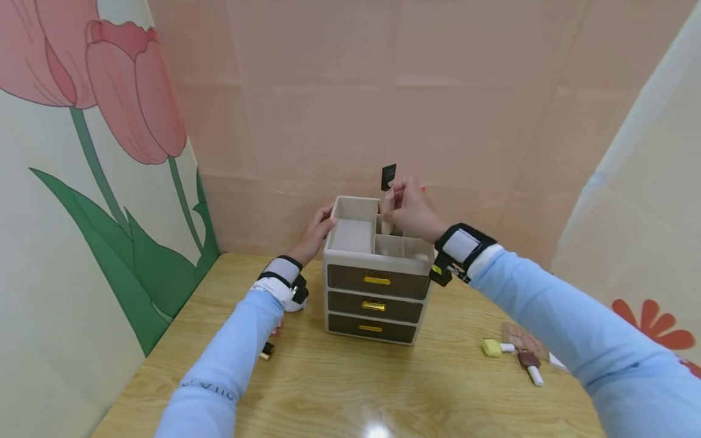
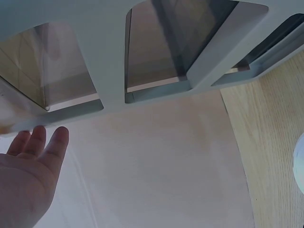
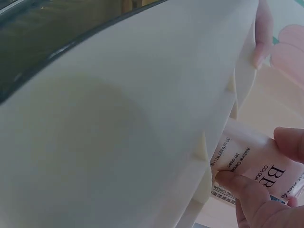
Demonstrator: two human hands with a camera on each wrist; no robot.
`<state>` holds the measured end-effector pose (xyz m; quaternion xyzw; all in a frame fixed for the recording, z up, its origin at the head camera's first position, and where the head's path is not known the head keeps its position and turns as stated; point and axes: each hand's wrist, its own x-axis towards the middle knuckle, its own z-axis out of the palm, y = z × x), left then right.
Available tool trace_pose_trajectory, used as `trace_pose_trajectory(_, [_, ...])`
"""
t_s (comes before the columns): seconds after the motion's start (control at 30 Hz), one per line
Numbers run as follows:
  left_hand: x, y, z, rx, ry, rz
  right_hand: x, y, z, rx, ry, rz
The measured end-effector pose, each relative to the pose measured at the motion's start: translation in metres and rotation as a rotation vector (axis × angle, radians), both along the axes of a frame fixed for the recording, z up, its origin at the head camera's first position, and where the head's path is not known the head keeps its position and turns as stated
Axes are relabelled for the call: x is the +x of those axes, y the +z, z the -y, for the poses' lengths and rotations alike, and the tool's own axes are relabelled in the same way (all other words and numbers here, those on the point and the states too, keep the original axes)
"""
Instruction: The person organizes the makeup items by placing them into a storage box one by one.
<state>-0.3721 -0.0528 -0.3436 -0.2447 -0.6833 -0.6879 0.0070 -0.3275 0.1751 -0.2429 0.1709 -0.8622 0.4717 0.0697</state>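
Observation:
A cream-coloured desktop organizer [image 1: 331,286] stands on the table, with open compartments on top and three dark drawers with gold handles below. My right hand [image 1: 411,210] pinches a pale pink BB cream tube [image 3: 244,156] between thumb and fingers, over the rear compartments. In the right wrist view the tube's lower end sits right at a compartment's edge. Above those fingers in the head view shows a small black flat piece [image 1: 389,176]. My left hand [image 1: 314,234] touches the organizer's upper left side with extended fingers.
On the right of the table lie a yellow bottle [image 1: 491,348] and a dark red bottle [image 1: 528,360], both white-capped, beside a pinkish flat item [image 1: 520,337]. Near my left forearm are a black-and-gold tube [image 1: 266,351] and a white rounded item [image 1: 296,304]. A pink-covered wall [image 1: 306,121] rises behind.

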Motion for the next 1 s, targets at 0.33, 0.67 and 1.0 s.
trace_pose_trajectory(0.33, [-0.0008, 0.0013, 0.0015, 0.003, 0.006, 0.014, 0.0018, -0.0019, -0.0001, -0.065, 0.026, 0.002])
trace_pose_trajectory(0.67, [-0.0019, 0.0003, 0.0042, 0.004, 0.012, 0.024, 0.0004, -0.0014, 0.0019, -0.036, 0.044, -0.043])
trace_pose_trajectory(1.0, [-0.0032, -0.0019, 0.0046, 0.005, 0.015, 0.02, 0.0019, 0.0054, -0.0034, 0.029, -0.053, 0.025])
